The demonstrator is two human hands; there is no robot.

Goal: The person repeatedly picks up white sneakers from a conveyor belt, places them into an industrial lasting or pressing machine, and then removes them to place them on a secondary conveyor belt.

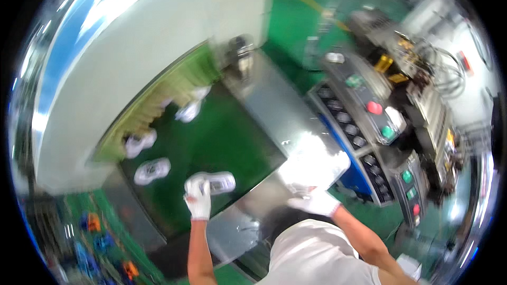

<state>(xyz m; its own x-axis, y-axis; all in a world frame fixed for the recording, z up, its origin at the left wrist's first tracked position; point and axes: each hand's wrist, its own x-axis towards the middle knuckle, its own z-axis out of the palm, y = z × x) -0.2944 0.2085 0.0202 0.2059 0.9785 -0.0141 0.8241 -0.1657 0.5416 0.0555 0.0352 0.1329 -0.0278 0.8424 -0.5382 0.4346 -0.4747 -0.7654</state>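
On the green conveyor belt [211, 132] lies a white shoe-shaped piece [223, 182], either a sole or a whole shoe. My left hand [198, 200], in a white glove, has its fingers closed over the left end of this piece. Farther left on the belt lies a similar piece [152, 171]. Another piece [140, 144] and a blurred white one [190, 111] lie by the curtain. My right hand [317, 203], also gloved, is stretched out with straight fingers over the metal edge, beside a strong bright glare that hides detail there. Nothing shows in its grasp.
Yellow-green curtain strips [158, 100] hang from the large white machine housing [158, 26] beyond the belt. To the right stand a blue-edged rack [346, 153] and a control panel [377, 108] with red and green buttons. A steel frame [264, 100] borders the belt.
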